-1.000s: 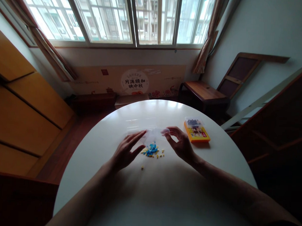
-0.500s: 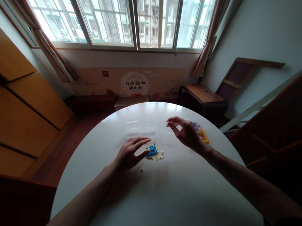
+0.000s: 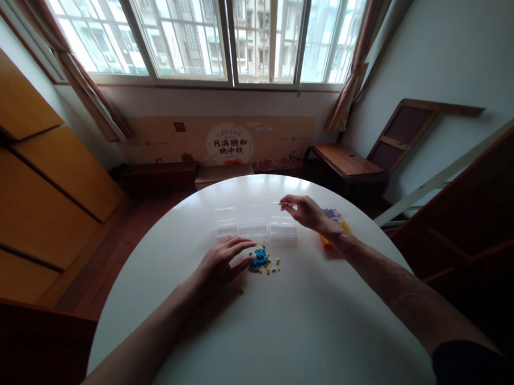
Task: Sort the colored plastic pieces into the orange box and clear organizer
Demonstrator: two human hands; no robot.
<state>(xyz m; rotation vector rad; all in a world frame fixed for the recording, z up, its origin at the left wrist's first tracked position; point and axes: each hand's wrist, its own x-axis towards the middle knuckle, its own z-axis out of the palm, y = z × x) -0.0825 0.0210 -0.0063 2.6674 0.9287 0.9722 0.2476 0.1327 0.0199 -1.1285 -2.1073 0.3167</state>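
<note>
My left hand (image 3: pixel 225 260) rests at the left side of a small pile of blue and yellow pieces (image 3: pixel 260 259), its thumb and fingers apart. The thumb tip is close to the pile; I cannot tell whether it touches. A clear plastic compartment box (image 3: pixel 253 229) lies open just beyond the pile. Over its far right part is my right hand (image 3: pixel 301 211), with fingertips pinched together. Whatever is between those fingertips, if anything, is too small to make out. A few yellow pieces (image 3: pixel 278 261) lie loose at the pile's right.
A yellow, partly printed packet (image 3: pixel 344 226) lies on the round white table (image 3: pixel 302 330), partly behind my right forearm. Past the table's far edge stand a wooden chair (image 3: pixel 347 159) and a printed cardboard panel (image 3: pixel 157 131) under the window.
My right hand has moved slightly left and away from me, its fingers closing more. The right forearm now covers part of the yellow packet. My left hand has barely moved.
</note>
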